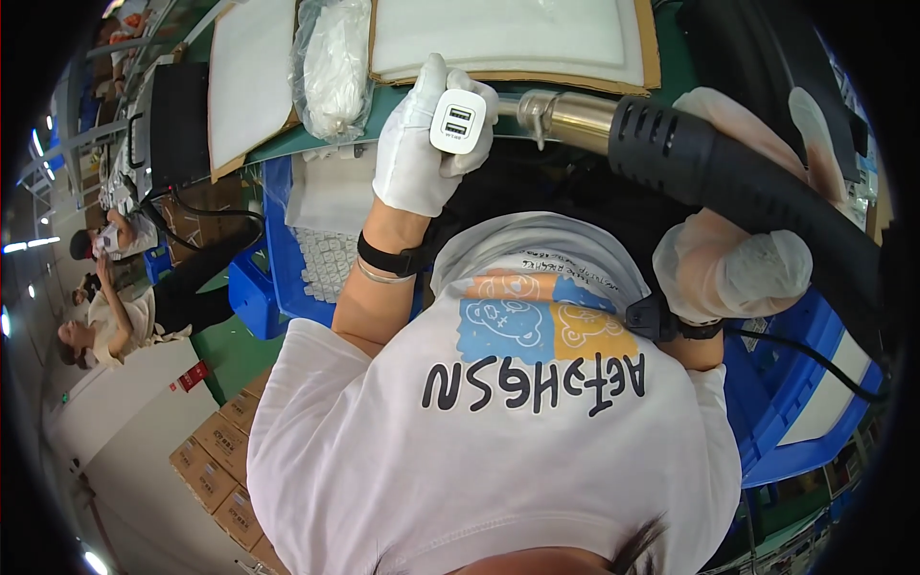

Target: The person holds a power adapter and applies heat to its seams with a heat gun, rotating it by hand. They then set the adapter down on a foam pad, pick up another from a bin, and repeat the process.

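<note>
A white charger point(458, 137) with two USB ports sits in my white-gloved left hand point(412, 158), its port face up and my fingers closed around its sides. Right beside it, the metal nozzle of a black hot-air gun point(661, 144) points toward the charger. My right hand point(704, 264), in a thin pale glove, is behind the black body of the gun. Two of its fingers stretch out apart past the far side, while others bend on the near side. The gun covers much of the palm, and no held thing shows there.
White foam sheets in cardboard trays point(508, 79) and a clear bag of white items point(333, 72) lie on the green bench. A blue bin point(278, 196) holds many small white pieces, with another blue bin point(767, 431) at right. Cartons point(216, 450) and people are at left.
</note>
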{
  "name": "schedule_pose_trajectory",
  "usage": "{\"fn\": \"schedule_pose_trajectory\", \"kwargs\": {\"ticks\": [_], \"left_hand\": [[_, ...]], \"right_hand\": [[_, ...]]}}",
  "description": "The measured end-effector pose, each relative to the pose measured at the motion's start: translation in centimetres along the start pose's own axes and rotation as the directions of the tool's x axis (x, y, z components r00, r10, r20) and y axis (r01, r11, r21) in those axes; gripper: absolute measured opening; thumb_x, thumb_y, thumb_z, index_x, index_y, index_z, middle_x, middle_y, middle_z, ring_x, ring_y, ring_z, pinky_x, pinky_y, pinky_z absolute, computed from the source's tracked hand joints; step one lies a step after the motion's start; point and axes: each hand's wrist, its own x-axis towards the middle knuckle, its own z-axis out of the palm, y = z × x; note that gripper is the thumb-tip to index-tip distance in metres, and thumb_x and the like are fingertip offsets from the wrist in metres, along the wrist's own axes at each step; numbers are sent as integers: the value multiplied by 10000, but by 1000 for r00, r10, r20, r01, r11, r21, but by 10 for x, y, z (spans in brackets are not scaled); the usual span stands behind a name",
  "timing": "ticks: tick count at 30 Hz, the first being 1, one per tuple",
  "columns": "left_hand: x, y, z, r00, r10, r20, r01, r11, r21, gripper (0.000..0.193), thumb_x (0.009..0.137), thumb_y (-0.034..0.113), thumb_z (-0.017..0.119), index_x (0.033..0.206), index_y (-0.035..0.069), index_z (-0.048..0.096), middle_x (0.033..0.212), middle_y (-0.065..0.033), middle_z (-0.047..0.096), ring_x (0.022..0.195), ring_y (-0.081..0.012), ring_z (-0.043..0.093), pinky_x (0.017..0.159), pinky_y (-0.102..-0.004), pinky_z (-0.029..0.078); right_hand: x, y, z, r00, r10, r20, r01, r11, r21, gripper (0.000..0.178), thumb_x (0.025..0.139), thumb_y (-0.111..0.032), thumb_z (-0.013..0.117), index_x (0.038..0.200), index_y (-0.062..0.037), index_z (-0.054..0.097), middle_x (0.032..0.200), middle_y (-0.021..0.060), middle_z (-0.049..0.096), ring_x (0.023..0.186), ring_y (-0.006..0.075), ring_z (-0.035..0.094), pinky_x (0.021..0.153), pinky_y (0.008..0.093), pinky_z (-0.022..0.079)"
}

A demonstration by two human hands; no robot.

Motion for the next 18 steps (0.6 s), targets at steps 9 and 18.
{"fn": "schedule_pose_trajectory", "kwargs": {"ticks": [9,18], "left_hand": [[0,-1,-3,983,-7,184,48,975,-219,392,992,439,395,947,82,551,815,-108,570,469,-94,382,407,-204,268],[-15,-5,26,995,82,60,-53,923,-380,534,966,325,505,1365,0,363,1232,-183,504,1053,-278,561,863,-308,507]], "right_hand": [[2,-10,3,988,-34,-148,19,994,-104,659,902,-518,515,1264,29,455,985,284,649,844,330,687,777,394,583],[-1,-21,-6,941,109,-322,-108,994,22,567,947,-454,477,1250,25,459,1024,296,623,938,347,640,904,467,504]]}}
